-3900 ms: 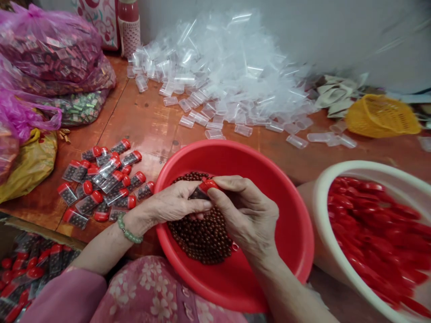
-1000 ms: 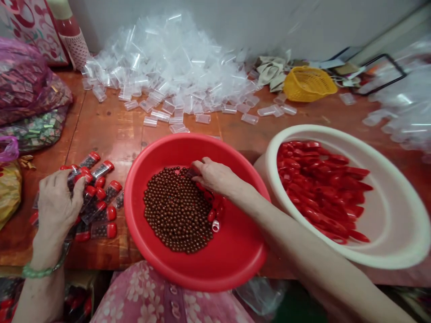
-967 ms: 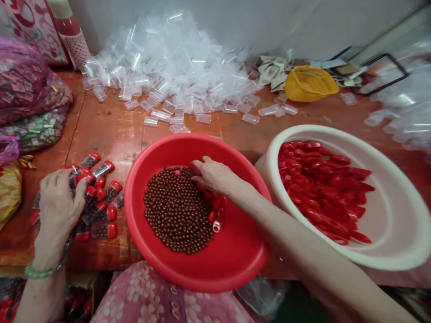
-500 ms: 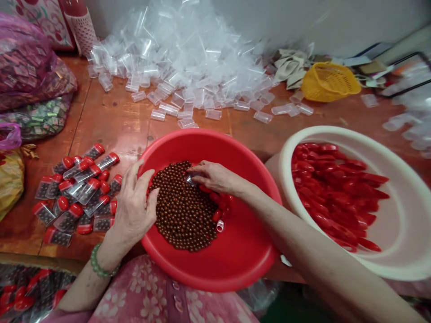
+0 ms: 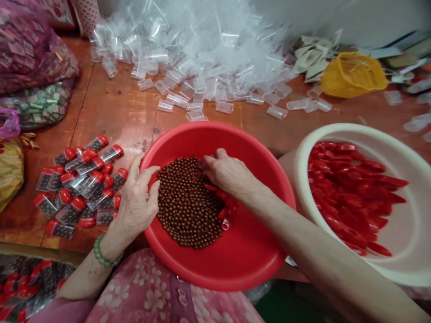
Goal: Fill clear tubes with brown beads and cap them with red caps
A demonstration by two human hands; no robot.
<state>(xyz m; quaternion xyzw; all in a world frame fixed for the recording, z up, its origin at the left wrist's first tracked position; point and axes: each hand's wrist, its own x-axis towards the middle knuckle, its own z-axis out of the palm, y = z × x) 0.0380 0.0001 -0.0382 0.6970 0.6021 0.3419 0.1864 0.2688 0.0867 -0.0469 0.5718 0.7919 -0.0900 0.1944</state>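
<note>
A red basin (image 5: pixel 249 251) stands before me with a heap of small brown balls (image 5: pixel 190 202) in it. My right hand (image 5: pixel 229 175) is inside the basin at the far right edge of the heap, fingers curled down. The clear plastic tube it held half a second ago is hidden behind the fingers now. Red caps (image 5: pixel 224 213) lie under and beside this hand, along the heap's right side. My left hand (image 5: pixel 139 197) is at the basin's left rim, fingers spread and thumb apart, holding nothing.
Filled tubes with red caps (image 5: pixel 89 179) lie left of the basin; more are in a box (image 5: pixel 30 287) below. A white basin (image 5: pixel 415 224) of red pieces stands right. Clear tubes (image 5: pixel 202 67) are piled behind, beside a yellow basket (image 5: pixel 353 74). Filled bags (image 5: pixel 30 67) stand far left.
My right hand has drawn slightly right across the heap, and the clear tube has gone out of sight behind its fingers. The left hand stays at the rim. The view has shifted a little.
</note>
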